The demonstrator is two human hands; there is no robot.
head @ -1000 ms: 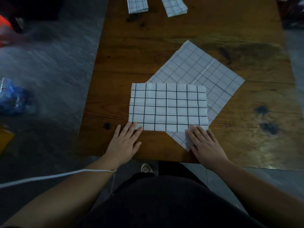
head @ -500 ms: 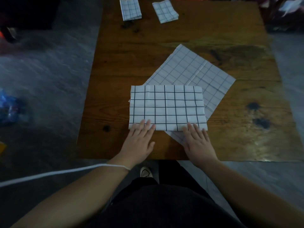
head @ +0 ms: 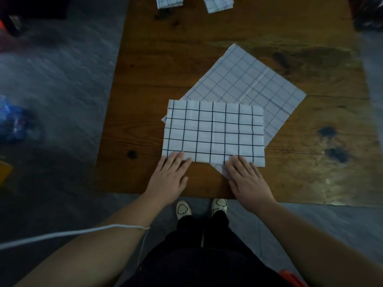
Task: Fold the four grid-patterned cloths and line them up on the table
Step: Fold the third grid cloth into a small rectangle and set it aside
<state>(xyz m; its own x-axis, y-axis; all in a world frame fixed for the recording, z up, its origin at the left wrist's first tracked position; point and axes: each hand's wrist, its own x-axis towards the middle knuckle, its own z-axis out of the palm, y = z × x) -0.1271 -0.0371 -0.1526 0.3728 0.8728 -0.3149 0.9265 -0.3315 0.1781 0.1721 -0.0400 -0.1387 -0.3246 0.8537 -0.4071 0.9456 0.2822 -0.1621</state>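
A white cloth with a bold black grid (head: 213,131) lies folded into a rectangle near the table's front edge. Under it a larger cloth with a faint blue grid (head: 246,79) lies spread flat and turned like a diamond. My left hand (head: 169,179) rests flat with its fingertips on the folded cloth's near left edge. My right hand (head: 246,181) lies flat on the near edge further right, covering the lower cloth's front corner. Two small folded grid cloths sit at the table's far edge, one on the left (head: 169,1), one to its right (head: 217,4).
The wooden table (head: 321,162) has dark knots on its right side. Grey floor surrounds it, with a blue bundle (head: 14,123) at the left. My shoes (head: 183,209) show under the front edge. A white cord (head: 62,233) runs from my left wrist.
Both hands have slid inward along the folded cloth's near edge, the left hand most. The head camera has shifted, so the table sits differently in view.
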